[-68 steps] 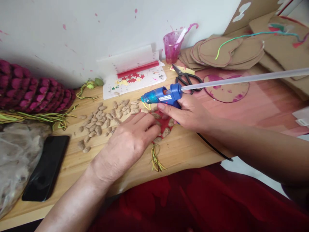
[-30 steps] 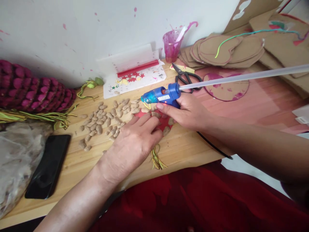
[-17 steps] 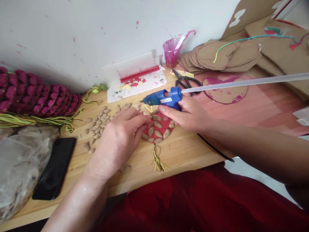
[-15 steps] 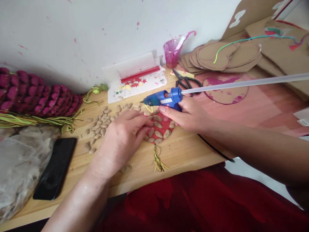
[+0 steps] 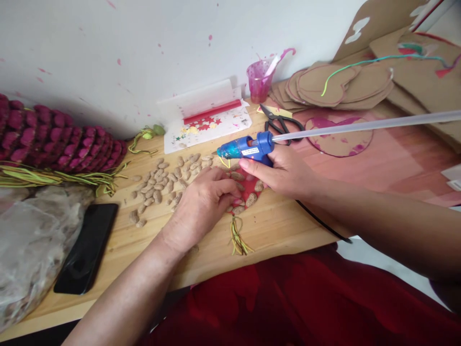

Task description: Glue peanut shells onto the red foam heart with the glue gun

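Note:
My right hand [image 5: 284, 173] is wrapped round a blue glue gun [image 5: 245, 148], whose nozzle points left and which has a long clear glue stick in its back. Beneath it lies a red piece [image 5: 248, 185] with several peanuts on it and a yellow-green tassel [image 5: 238, 240] at its lower edge. My left hand [image 5: 201, 202] rests over the left part of the red piece, fingers pressed together on a peanut; the fingertips partly hide it. Loose peanuts [image 5: 156, 185] are spread on the wooden table to the left.
Black scissors [image 5: 283, 126] and a stained pink cup [image 5: 259, 81] stand behind the glue gun. Cardboard hearts [image 5: 324, 84] are stacked at the back right. A phone [image 5: 86, 250], a plastic bag [image 5: 32, 240] and magenta strung pieces [image 5: 54, 137] lie left.
My left hand has moved right, further over the red piece, and now covers more of its peanuts. My right hand with the glue gun has barely moved.

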The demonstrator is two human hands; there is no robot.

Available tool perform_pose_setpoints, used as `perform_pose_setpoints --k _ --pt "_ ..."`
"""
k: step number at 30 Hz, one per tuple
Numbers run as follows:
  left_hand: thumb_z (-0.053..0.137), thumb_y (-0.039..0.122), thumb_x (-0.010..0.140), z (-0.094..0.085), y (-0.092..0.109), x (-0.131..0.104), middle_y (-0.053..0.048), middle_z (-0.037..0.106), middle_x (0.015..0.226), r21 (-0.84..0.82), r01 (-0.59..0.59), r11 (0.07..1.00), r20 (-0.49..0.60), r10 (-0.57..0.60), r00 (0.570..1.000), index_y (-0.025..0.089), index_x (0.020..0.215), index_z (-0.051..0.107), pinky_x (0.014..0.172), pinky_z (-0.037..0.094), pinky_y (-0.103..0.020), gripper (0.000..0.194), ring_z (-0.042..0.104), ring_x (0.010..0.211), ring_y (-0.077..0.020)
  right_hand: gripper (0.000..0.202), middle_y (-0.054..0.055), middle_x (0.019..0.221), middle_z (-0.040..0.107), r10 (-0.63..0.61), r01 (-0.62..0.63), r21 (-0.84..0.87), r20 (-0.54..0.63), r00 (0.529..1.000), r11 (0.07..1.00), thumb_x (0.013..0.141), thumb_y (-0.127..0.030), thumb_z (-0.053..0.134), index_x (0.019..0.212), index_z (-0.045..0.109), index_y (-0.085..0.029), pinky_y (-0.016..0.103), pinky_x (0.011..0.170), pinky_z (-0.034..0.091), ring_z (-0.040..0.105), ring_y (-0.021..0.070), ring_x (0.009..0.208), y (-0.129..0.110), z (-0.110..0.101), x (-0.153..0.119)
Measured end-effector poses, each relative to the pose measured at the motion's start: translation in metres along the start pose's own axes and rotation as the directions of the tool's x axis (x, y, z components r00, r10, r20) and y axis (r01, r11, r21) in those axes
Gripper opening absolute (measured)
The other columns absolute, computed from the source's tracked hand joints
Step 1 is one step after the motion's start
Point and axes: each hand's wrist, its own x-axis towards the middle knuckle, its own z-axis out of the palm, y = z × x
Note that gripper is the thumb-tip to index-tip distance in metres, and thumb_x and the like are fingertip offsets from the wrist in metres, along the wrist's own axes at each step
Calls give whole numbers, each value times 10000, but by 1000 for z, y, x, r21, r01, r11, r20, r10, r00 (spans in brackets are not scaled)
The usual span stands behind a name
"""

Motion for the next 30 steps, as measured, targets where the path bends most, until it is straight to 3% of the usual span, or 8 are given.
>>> perform_pose_setpoints --k 6,23,30 --pt "693 74 883 3 -4 0 -11 620 868 46 -67 997 -37 69 997 230 803 718 769 455 -304 177 538 883 -181 344 -33 615 500 1 -1 0 8 1000 1000 971 -399 604 694 551 -201 293 589 330 470 124 606 2 1 0" --pt "685 94 883 4 -8 2 -30 624 915 51 -53 997 -30 55 998 234 758 720 839 464 -375 190 537 918 -202 413 -41 564 457 64 -64 6 -43 997 998 958 -457 616 643 520 -207 288 545 327 467 117 554 4 3 1" --pt "732 147 876 1 -6 3 -25 663 907 52 -31 998 -23 32 999 244 771 750 854 470 -380 144 572 913 -202 369 -2 686 579 82 -79 48 -60 995 996 951 -468 637 708 569 -199 279 575 413 556 142 651 5 3 1"
